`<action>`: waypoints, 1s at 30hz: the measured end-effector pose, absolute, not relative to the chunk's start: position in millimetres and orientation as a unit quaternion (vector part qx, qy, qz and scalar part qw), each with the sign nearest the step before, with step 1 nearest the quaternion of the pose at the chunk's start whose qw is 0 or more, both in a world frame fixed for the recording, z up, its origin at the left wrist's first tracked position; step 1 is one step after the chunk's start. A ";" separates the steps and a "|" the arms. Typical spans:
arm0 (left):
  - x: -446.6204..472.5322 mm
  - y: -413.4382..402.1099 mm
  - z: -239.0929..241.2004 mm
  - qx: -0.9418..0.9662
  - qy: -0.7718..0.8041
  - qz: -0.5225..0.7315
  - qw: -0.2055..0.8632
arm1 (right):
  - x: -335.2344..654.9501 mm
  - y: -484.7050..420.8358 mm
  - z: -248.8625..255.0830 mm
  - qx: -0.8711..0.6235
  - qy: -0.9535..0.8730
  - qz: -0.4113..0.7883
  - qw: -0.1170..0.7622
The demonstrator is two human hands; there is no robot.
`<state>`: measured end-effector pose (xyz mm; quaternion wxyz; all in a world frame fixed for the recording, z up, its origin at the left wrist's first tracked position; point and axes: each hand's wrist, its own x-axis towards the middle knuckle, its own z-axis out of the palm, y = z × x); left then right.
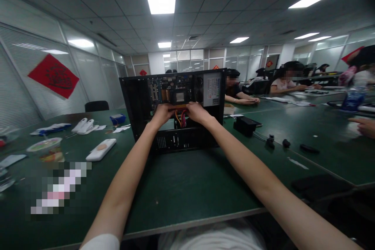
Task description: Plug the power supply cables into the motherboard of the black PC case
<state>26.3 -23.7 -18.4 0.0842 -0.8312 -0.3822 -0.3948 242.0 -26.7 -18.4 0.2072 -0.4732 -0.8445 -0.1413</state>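
An open black computer case (172, 140) stands on the table in front of me, its inside facing me. Within it is a motherboard (179, 97) with a square silver part near its middle. Along the board's lower part runs a thin orange strip (179, 106), too small to make out fully. My left hand (164, 113) has its fingers closed at the strip's left end. At the right end, my right hand (197, 111) has its fingers pressed together too. Orange, red and dark cables (182, 118) hang between the hands. A labelled power supply (212, 89) sits at the upper right.
Left lie a white power bank (101, 150), a lidded plastic cup (47, 149) and a small blue box (117, 119). Right are a black box (244, 125) and small black parts (270, 141). Co-workers sit across the table; another person's hand (365, 125) shows far right.
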 end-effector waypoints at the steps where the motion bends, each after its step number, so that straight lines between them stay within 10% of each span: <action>1: 25.7 -20.8 -21.3 -0.835 -0.392 -0.380 0.075 | 245.2 -21.8 -22.0 -0.471 -0.849 -0.134 0.200; 30: 35.0 -7.2 -42.4 -0.887 -0.419 -0.117 0.156 | 248.3 -9.9 -45.9 -0.428 -0.899 0.001 0.092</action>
